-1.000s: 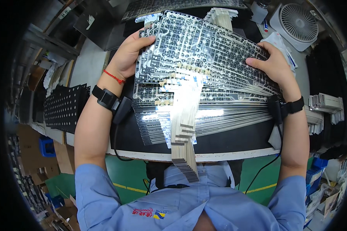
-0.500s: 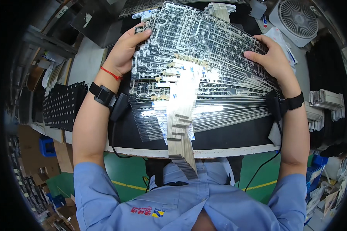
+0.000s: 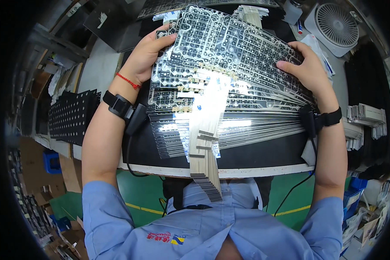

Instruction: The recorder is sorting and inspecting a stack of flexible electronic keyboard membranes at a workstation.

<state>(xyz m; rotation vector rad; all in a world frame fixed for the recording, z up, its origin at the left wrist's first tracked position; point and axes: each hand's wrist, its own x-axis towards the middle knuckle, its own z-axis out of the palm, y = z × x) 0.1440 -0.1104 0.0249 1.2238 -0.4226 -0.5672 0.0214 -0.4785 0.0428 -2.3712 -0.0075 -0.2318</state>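
Surface (image 3: 264, 161): black on top, pale along its front edge. Circuit sheets (image 3: 229, 41): a thick stack, clear with dark dots and silvery lines, spread in steps above the middle of the surface, left edges staggered, lower layers converging toward the right. Dotted sheets (image 3: 71, 117): black with rows of pale dots, at the far left. Pale strips (image 3: 206, 164): a bundle running from the circuit sheets past the front edge, ends dark and stepped. Desk fan (image 3: 333, 29): white, round, at the far right corner. Hands, 2: the left hand (image 3: 148, 51) grips the left edges of the circuit sheets, thumb on top; the right hand (image 3: 305, 68) clasps their right end, thumb also on top. Wrist straps (image 3: 117, 106), 2: black, 1 per arm. Marker (image 3: 299, 28): lying near the desk fan. Cord bracelet (image 3: 128, 81): red, left wrist.
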